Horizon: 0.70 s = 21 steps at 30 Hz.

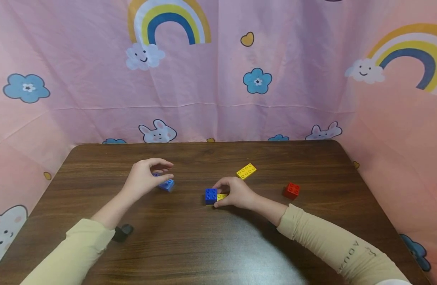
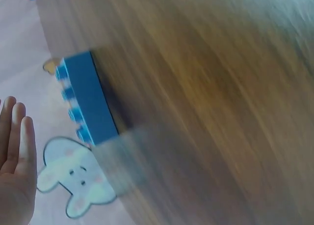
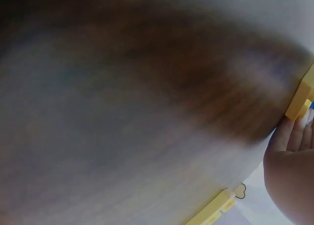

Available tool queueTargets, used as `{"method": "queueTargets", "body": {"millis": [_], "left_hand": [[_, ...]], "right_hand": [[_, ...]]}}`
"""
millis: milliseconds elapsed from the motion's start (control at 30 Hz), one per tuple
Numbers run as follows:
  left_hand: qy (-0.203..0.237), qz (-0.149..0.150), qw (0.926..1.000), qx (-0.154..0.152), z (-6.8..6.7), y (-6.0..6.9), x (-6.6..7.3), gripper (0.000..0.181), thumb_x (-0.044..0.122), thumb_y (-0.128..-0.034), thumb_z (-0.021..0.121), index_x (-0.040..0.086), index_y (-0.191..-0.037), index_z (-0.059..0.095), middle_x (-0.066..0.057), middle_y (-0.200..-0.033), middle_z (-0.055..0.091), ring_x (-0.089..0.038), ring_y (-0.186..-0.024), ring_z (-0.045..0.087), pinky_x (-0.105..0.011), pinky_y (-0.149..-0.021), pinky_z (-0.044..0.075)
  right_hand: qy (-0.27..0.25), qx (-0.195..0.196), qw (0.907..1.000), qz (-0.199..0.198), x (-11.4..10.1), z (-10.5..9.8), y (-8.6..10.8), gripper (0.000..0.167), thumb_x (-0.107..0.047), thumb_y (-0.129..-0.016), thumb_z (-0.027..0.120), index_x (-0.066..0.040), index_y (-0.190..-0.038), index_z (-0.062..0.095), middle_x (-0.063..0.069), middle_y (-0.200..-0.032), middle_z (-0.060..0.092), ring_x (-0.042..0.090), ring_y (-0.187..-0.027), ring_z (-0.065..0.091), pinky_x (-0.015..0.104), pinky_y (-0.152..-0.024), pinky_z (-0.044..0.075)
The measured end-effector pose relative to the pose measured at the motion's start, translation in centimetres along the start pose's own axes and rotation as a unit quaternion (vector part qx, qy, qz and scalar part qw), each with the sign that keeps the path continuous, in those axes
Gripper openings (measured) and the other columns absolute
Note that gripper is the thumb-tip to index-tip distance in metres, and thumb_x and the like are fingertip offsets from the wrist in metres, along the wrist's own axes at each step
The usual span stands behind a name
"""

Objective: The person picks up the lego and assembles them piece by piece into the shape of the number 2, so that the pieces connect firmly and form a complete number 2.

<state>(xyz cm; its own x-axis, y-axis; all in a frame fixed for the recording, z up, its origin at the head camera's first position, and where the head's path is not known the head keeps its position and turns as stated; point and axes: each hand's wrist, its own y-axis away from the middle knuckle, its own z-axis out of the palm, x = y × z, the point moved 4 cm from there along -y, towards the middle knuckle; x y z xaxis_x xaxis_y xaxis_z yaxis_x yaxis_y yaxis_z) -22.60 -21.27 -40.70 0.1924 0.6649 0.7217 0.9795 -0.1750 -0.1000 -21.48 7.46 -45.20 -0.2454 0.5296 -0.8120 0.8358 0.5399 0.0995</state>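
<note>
My left hand point(image 1: 147, 174) is over a blue building brick point(image 1: 166, 185), thumb and fingers apart. The thumb hides part of that brick. In the left wrist view the blue brick point(image 2: 92, 98) has a row of studs along one side, and the straight fingers point(image 2: 25, 141) are apart from it. My right hand point(image 1: 238, 193) pinches a yellow brick point(image 1: 221, 196), with a dark blue square brick point(image 1: 211, 196) at its left end. In the right wrist view the fingers point(image 3: 282, 135) touch the yellow brick point(image 3: 299, 95) at the edge of the picture.
Another yellow brick point(image 1: 246, 171), with two rows of studs, lies behind the right hand. A red brick point(image 1: 291, 190) sits further right on the brown wooden table point(image 1: 190, 245). A patterned cloth point(image 1: 218, 79) hangs behind the table and along its sides.
</note>
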Motion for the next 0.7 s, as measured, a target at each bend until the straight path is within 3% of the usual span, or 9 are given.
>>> {"method": "queueTargets", "body": {"millis": [100,200,300,433,600,700], "left_hand": [[0.001,-0.007,0.9999,0.007,-0.8,-0.1,-0.6,0.031,0.011,-0.0915,0.084,0.004,-0.120,0.077,-0.017,-0.119,0.080,-0.021,-0.100,0.081,-0.030,-0.088,0.064],[0.001,-0.016,0.9998,0.012,-1.3,-0.1,-1.3,0.031,0.013,-0.0918,0.084,0.004,-0.120,0.077,-0.017,-0.118,0.080,-0.003,-0.093,0.077,-0.011,-0.080,0.056],[0.002,-0.021,0.9997,0.014,-1.7,-0.1,-1.9,0.031,0.013,-0.0924,0.084,0.004,-0.121,0.077,-0.018,-0.119,0.079,0.005,-0.091,0.074,-0.005,-0.078,0.052],[0.000,-0.022,0.9996,0.017,-2.0,-0.2,-2.7,0.031,0.012,-0.0922,0.084,0.003,-0.121,0.077,-0.020,-0.120,0.078,-0.002,-0.093,0.076,-0.003,-0.077,0.052],[-0.005,-0.023,0.9995,0.019,-2.2,-0.4,-3.8,0.032,0.010,-0.0913,0.084,0.001,-0.120,0.076,-0.022,-0.120,0.078,-0.024,-0.101,0.080,-0.002,-0.078,0.052],[-0.016,-0.028,0.9994,0.007,-2.2,-0.3,-4.2,0.034,0.013,-0.0920,0.084,0.001,-0.123,0.075,-0.022,-0.123,0.077,-0.035,-0.110,0.078,-0.020,-0.089,0.062]], "right_hand": [[-0.001,0.001,1.0000,-0.005,-0.1,0.0,0.1,0.037,-0.009,-0.080,0.094,-0.001,-0.112,0.076,0.011,-0.107,0.077,0.015,-0.096,0.072,0.030,-0.093,0.063],[-0.001,0.000,1.0000,-0.003,-0.1,0.0,0.1,0.037,-0.009,-0.080,0.094,-0.001,-0.112,0.076,0.011,-0.107,0.077,0.015,-0.096,0.072,0.030,-0.094,0.063],[-0.002,-0.001,1.0000,-0.002,-0.1,0.1,0.1,0.037,-0.009,-0.081,0.094,-0.001,-0.112,0.076,0.011,-0.108,0.077,0.015,-0.097,0.073,0.032,-0.095,0.064],[-0.004,-0.003,1.0000,0.000,0.0,0.1,0.0,0.036,-0.009,-0.081,0.094,-0.002,-0.112,0.076,0.011,-0.108,0.077,0.015,-0.097,0.073,0.032,-0.095,0.064],[-0.011,-0.005,0.9999,0.000,0.1,0.1,0.0,0.036,-0.008,-0.081,0.093,-0.001,-0.112,0.075,0.011,-0.108,0.076,0.014,-0.096,0.073,0.030,-0.093,0.064],[-0.014,-0.005,0.9999,-0.002,0.0,0.1,0.0,0.037,-0.008,-0.081,0.093,-0.001,-0.112,0.075,0.012,-0.110,0.076,0.015,-0.097,0.074,0.030,-0.093,0.064]]}}
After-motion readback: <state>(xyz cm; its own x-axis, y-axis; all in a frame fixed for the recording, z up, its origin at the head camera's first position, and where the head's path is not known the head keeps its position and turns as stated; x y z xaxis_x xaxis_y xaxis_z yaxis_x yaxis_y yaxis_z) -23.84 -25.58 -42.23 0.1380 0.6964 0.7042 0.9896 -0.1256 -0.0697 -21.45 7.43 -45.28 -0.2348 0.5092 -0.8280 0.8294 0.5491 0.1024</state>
